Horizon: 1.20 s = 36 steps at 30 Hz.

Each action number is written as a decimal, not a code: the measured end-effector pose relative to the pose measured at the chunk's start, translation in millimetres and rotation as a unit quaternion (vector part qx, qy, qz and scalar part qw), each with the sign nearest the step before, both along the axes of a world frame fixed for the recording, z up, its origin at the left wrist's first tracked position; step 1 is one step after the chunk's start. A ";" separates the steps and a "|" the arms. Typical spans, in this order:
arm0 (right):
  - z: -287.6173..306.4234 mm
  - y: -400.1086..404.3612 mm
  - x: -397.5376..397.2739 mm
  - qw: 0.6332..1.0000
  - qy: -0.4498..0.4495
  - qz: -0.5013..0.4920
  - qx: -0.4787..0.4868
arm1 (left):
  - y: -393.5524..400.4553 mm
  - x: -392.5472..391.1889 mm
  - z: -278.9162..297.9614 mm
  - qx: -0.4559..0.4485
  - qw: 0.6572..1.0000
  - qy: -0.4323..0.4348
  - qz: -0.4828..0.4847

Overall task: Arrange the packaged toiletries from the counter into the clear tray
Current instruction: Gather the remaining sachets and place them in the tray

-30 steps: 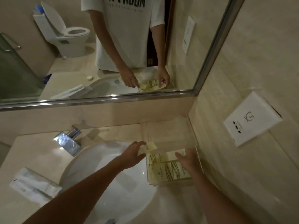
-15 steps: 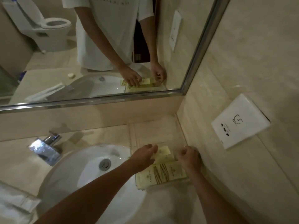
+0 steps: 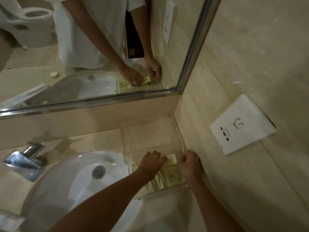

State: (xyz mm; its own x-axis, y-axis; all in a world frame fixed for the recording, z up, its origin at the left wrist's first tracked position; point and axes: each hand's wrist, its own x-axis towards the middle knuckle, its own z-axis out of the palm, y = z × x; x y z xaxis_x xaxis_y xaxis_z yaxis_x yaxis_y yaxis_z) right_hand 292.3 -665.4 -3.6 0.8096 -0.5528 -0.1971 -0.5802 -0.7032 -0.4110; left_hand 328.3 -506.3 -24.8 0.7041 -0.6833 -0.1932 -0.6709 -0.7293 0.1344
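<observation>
A clear tray (image 3: 127, 139) sits on the counter in the corner, between the sink and the right wall. Several pale yellow toiletry packets (image 3: 168, 179) with dark stripes lie flat in its near end. My left hand (image 3: 151, 163) is down inside the tray, fingers curled on a small pale yellow packet (image 3: 172, 159) that rests against the others. My right hand (image 3: 189, 163) is closed on the tray's right wall beside the tiled wall. The far half of the tray holds nothing that I can see.
A white oval sink (image 3: 66, 181) with a metal drain fills the left, and a chrome tap (image 3: 25, 160) stands behind it. White wrapped packets (image 3: 10, 221) lie at the bottom left edge. A wall socket plate (image 3: 242, 124) is on the right wall. A mirror (image 3: 100, 47) runs above the counter.
My left hand carried the small packet from above the sink's edge down into the tray. My right hand shifted from the packets to the tray's right wall. The view tilted down and right.
</observation>
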 end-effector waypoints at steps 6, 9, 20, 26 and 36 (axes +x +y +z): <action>-2.2 2.3 0.7 0.999 0.018 0.015 -0.022 | 4.0 -4.6 4.5 0.019 0.999 0.032 0.027; -5.7 1.1 1.1 0.999 0.024 0.020 -0.015 | 12.7 -2.3 6.3 0.007 0.998 0.042 0.042; 3.3 24.6 10.3 0.996 0.037 0.077 0.010 | 55.8 -9.4 10.8 0.005 0.992 0.061 0.113; 15.2 69.4 8.3 0.990 0.057 0.128 0.025 | 105.1 -24.8 24.6 0.010 0.980 0.065 0.185; 29.8 111.6 -29.8 0.973 0.106 0.203 -0.022 | 154.0 -73.1 25.2 -0.012 0.949 0.097 0.299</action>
